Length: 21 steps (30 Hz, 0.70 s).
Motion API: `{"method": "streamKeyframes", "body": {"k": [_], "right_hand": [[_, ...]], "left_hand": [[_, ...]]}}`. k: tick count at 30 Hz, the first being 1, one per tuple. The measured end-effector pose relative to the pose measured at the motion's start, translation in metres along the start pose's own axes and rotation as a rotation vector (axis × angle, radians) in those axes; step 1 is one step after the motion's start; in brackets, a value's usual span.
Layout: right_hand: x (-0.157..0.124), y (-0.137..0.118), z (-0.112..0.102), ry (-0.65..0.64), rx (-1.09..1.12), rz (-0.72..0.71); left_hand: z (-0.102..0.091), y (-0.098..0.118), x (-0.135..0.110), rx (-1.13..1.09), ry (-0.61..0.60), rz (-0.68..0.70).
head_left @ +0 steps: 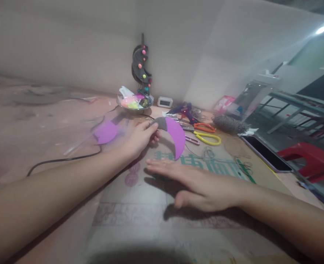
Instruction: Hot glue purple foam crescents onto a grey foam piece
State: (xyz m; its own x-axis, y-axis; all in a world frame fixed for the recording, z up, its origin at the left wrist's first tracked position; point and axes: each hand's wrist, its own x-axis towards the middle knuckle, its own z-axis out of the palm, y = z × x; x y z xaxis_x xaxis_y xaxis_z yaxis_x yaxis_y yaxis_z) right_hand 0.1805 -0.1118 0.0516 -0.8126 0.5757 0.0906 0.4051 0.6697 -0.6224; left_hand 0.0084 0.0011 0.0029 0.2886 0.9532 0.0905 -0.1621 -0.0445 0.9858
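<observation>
A crescent moon cutout (177, 137), purple with grey wrapped over one end, is pinched by its grey end in my left hand (142, 141). Its purple tip points down toward the printed cardboard sheet (134, 212) on the table. My right hand (192, 181) holds nothing; its fingers are stretched out and hover low over the sheet, just below the crescent. A blurred purple piece (107, 132) lies left of my left hand. Behind the crescent are scissors with orange and yellow handles (207, 138) and a pink-handled cutter (192, 140).
At the back stand a metal bowl (136, 109) of colourful bits, a dark crescent ornament (140, 66) with small balls, and a small digital clock (164, 102). A glue gun (185, 110), grey yarn (230, 125) and a phone (266, 153) sit rightward. A black cord (65, 159) crosses the left.
</observation>
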Motion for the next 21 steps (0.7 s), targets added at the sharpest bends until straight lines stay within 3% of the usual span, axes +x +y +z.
{"method": "streamKeyframes", "body": {"k": [3,5,7,10,13,15,17,21], "right_hand": [[0.01,0.0,0.016,-0.109,0.028,-0.045],[0.009,0.003,0.017,-0.189,0.236,-0.04],[0.004,0.008,0.01,-0.158,0.511,0.032],[-0.003,0.024,-0.008,0.243,0.642,0.225],[-0.006,0.049,-0.024,0.812,0.444,0.307],[-0.006,0.065,-0.027,0.991,0.34,0.352],[-0.006,0.074,-0.025,0.967,0.309,0.415],[-0.003,0.074,-0.014,0.762,0.259,0.445]], "left_hand": [[0.001,0.002,-0.002,0.031,-0.011,0.007],[0.001,0.003,-0.004,0.043,-0.017,0.005],[0.0,0.002,-0.004,0.036,-0.026,-0.002],[0.0,0.001,-0.004,0.003,-0.046,-0.016],[0.001,0.002,-0.006,0.002,-0.055,-0.045],[0.002,0.004,-0.007,0.024,-0.062,-0.05],[0.002,0.004,-0.008,0.055,-0.072,-0.038],[0.002,0.003,-0.009,0.112,-0.096,-0.033]]}}
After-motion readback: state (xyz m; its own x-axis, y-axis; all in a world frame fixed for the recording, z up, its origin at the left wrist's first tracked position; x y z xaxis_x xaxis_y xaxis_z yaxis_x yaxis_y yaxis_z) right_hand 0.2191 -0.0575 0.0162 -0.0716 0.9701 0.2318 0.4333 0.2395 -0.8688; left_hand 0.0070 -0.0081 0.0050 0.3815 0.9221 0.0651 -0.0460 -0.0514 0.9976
